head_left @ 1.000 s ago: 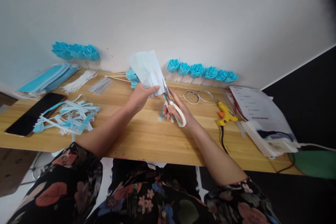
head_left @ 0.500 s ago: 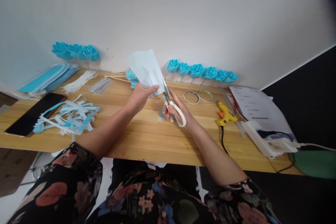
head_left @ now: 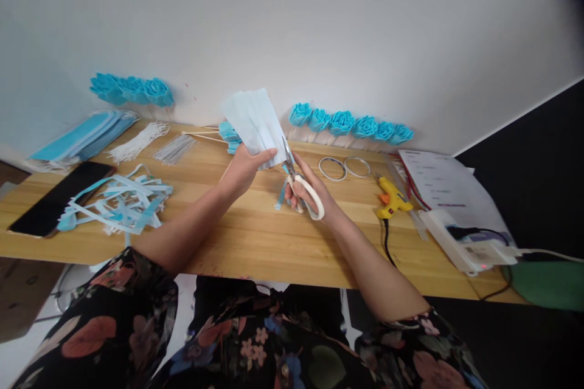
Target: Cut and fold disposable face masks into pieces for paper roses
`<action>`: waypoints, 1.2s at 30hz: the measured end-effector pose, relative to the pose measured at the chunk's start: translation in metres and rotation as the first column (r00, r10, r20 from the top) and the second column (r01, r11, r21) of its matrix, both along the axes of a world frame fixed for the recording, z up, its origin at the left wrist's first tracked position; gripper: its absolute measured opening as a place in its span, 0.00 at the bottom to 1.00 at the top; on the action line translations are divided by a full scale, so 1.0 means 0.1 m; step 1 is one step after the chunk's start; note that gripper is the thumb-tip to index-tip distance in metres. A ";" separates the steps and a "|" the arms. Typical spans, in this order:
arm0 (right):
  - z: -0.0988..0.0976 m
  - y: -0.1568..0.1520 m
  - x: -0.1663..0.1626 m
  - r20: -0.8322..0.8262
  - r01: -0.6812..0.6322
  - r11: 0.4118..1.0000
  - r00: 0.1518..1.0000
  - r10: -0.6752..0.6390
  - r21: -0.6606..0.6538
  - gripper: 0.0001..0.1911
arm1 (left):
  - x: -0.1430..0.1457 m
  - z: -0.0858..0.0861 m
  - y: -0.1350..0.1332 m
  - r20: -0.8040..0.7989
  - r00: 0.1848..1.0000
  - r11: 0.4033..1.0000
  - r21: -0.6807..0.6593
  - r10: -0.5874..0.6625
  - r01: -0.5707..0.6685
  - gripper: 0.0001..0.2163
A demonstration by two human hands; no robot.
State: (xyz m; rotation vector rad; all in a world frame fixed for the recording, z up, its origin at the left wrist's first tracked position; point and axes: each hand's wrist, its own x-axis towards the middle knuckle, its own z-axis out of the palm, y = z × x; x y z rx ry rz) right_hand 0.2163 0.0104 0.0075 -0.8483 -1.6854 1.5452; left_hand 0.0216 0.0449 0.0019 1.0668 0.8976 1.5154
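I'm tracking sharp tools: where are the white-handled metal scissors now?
Head view, near the centre: the scissors are in the right hand, blades at the right edge of the pale blue pleated fabric.

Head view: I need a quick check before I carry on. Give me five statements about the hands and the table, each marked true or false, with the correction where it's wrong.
1. The right hand holds the scissors. True.
2. The left hand holds nothing. False: it grips pale blue cloth.
3. The row along the wall on the right has six blue flowers. True.
4. The yellow glue gun lies to the left of the phone. False: it lies far to the right of it.
5. A pile of cut strips lies next to the phone. True.
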 end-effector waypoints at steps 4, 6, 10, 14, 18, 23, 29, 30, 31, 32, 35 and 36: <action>0.00 0.00 0.00 -0.003 0.006 1.000 1.000 -0.006 -0.012 0.55 | 0.00 0.00 0.00 0.009 1.000 1.000 0.004 0.001 -0.001 0.24; 0.00 0.00 0.00 -0.007 0.009 1.000 1.000 -0.009 -0.022 0.55 | 0.00 0.01 0.00 0.010 1.000 1.000 0.011 0.001 -0.001 0.24; -0.01 0.00 0.00 -0.020 0.011 0.999 1.000 -0.012 -0.040 0.56 | 0.00 0.01 -0.01 -0.015 1.000 1.000 0.011 -0.005 0.005 0.21; 0.00 -0.01 0.00 -0.016 0.017 0.999 1.000 -0.018 -0.038 0.56 | 0.00 0.02 -0.01 -0.025 1.000 1.000 0.005 0.000 0.000 0.21; -0.01 -0.01 0.00 -0.003 0.034 0.999 0.999 -0.034 -0.038 0.56 | -0.01 0.01 0.00 -0.026 1.000 1.000 0.010 -0.002 0.003 0.21; -0.01 -0.01 0.00 -0.009 0.046 0.999 0.999 -0.046 -0.023 0.55 | 0.00 0.01 0.00 -0.024 1.000 1.000 0.012 -0.003 0.003 0.20; 0.00 -0.01 -0.01 -0.001 0.067 0.997 0.998 -0.067 -0.038 0.54 | 0.00 0.02 -0.01 0.000 1.000 1.000 0.002 0.004 -0.004 0.21; 0.00 -0.02 -0.01 0.000 0.069 0.997 0.998 -0.069 -0.041 0.55 | 0.00 0.02 -0.01 -0.007 1.000 1.000 0.005 0.004 -0.004 0.21; 0.01 -0.02 -0.01 0.001 0.073 0.996 0.997 -0.073 -0.043 0.55 | 0.00 0.02 -0.01 -0.013 1.000 1.000 0.007 0.004 -0.004 0.21; 0.01 -0.02 -0.01 0.001 0.075 0.996 0.997 -0.075 -0.043 0.55 | -0.01 0.01 0.00 -0.017 1.000 1.000 0.007 0.004 -0.004 0.21; 0.01 -0.02 -0.01 -0.002 0.081 0.996 0.997 -0.082 -0.045 0.54 | -0.01 0.01 0.00 -0.017 1.000 1.000 0.009 0.002 -0.002 0.22; 0.00 -0.01 -0.01 -0.005 0.080 0.996 0.997 -0.081 -0.047 0.54 | -0.01 0.01 0.00 -0.015 1.000 1.000 0.012 0.003 -0.003 0.22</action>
